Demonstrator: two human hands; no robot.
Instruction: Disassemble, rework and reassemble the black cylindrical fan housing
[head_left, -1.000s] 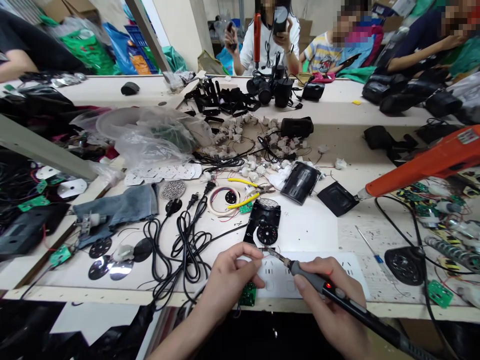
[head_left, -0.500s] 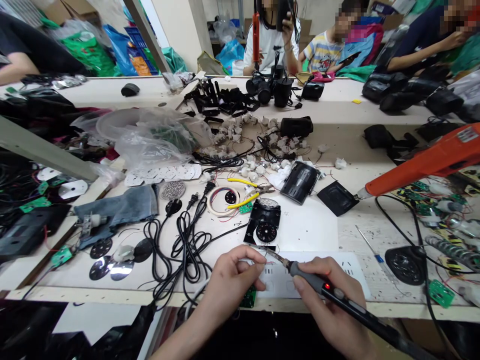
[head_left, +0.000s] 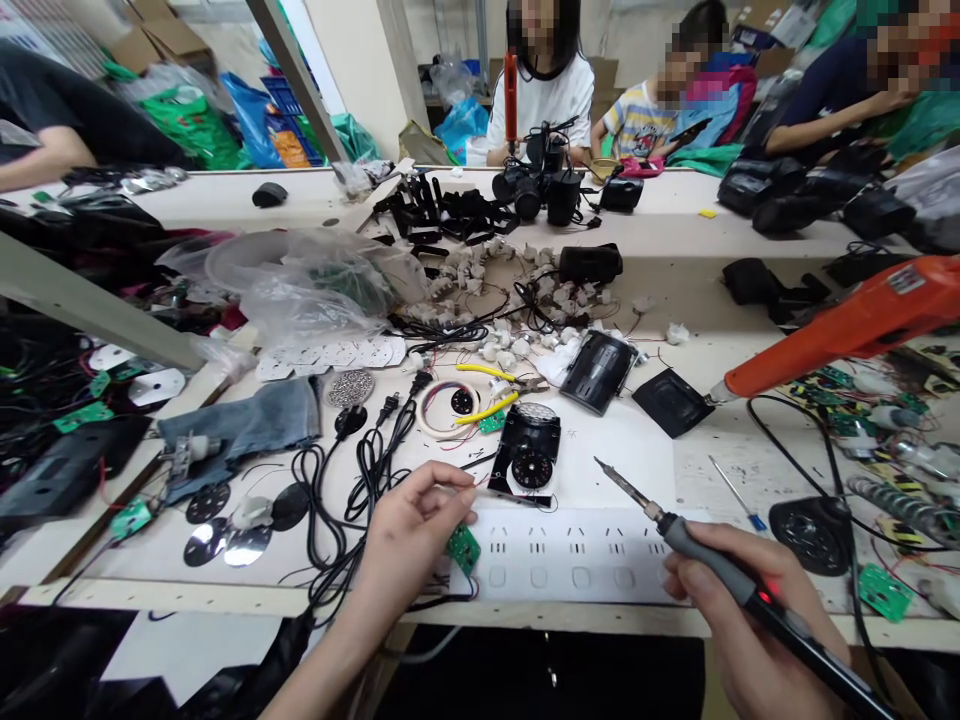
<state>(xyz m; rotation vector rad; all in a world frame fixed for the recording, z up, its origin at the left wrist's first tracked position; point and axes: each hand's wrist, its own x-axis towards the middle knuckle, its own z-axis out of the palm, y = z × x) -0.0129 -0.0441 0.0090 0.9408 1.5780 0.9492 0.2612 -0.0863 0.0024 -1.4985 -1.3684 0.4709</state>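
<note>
My left hand (head_left: pixel 416 530) is closed in a pinch, with what looks like a thin wire at its fingertips. A small green circuit board (head_left: pixel 464 548) shows just under these fingers; whether they grip it too is hidden. Wrapped around the grey grip of a soldering iron (head_left: pixel 697 550) is my right hand (head_left: pixel 757 600). The iron's red light is lit and its tip points up and left, apart from everything. Between the hands and beyond them lies an open black housing (head_left: pixel 529 450) with a round dial. Below it, a white power strip (head_left: pixel 559 560) lies along the table front.
Yellow-handled pliers (head_left: pixel 487 395) and a tape roll (head_left: pixel 427 408) lie behind the housing. Coiled black cables (head_left: pixel 367 480) lie left. An orange electric screwdriver (head_left: pixel 840 330) reaches in from the right, above a black panel (head_left: pixel 671 402). People sit across the bench.
My right hand has drawn the soldering iron away to the right, off the left fingertips. My left hand has shifted left and slightly up, and the circuit board has moved with it.
</note>
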